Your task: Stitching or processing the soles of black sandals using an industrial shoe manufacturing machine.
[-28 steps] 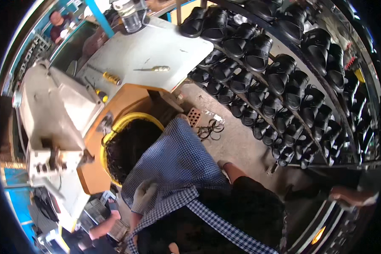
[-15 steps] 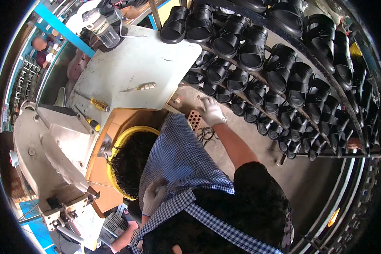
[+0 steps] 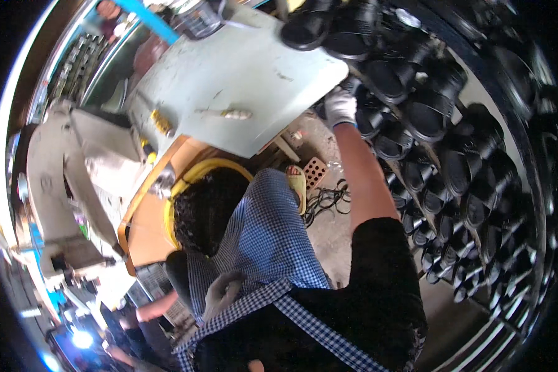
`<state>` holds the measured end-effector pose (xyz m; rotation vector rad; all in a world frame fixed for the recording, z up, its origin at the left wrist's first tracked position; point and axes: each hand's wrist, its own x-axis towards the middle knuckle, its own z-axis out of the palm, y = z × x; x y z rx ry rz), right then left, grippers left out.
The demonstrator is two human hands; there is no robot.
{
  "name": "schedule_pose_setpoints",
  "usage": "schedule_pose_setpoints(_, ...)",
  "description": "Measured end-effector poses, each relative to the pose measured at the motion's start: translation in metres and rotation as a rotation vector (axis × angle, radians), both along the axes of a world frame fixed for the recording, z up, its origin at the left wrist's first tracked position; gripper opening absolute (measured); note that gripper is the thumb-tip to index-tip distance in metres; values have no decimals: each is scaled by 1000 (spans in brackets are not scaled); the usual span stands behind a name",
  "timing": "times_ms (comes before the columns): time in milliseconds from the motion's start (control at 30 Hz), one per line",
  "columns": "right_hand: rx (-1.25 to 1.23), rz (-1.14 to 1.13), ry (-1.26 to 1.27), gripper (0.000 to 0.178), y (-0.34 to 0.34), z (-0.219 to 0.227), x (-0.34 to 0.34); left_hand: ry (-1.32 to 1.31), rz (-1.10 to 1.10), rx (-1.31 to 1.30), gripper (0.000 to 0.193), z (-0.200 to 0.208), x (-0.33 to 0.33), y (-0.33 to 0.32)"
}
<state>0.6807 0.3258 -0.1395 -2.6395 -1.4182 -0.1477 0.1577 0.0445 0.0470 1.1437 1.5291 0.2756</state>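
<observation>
In a white glove, my right hand (image 3: 341,106) reaches out to the rack just past the table corner. Its fingers close on a black sandal (image 3: 351,84), though the fingertips are partly hidden. My left hand (image 3: 224,292), also gloved, rests on the blue checked apron (image 3: 278,229) at my lap. Its fingers curl loosely apart from the thumb, and no object shows in it. More black sandals (image 3: 432,115) stand in sloping rows around and beyond my right hand.
A pale table (image 3: 248,77) bears a light-handled pointed tool (image 3: 235,115) and yellow-handled screwdrivers (image 3: 161,123). A grey machine (image 3: 59,186) stands at left. Below are a yellow tub (image 3: 168,217) of black curly strips, a perforated brick (image 3: 315,172) and a foot in a yellow slipper (image 3: 297,189).
My right hand has moved forward and right from above the floor to the sandals on the rack. The view has shifted, and my left hand remains on my lap.
</observation>
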Motion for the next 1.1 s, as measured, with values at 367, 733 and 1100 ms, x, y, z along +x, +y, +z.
schedule_pose_setpoints(367, -163, 338, -252, 31, -28, 12, -37, -228, -529, 350, 34, 13, -1, 14)
schedule_pose_setpoints(733, 293, 418, -135, 38, -171, 116, -140, -150, -303, 64, 38, -16, -83, 21)
schedule_pose_setpoints(1100, 844, 153, 1769, 78, -301, 218, -297, -1373, 248, 47, 105, -27, -76, 64)
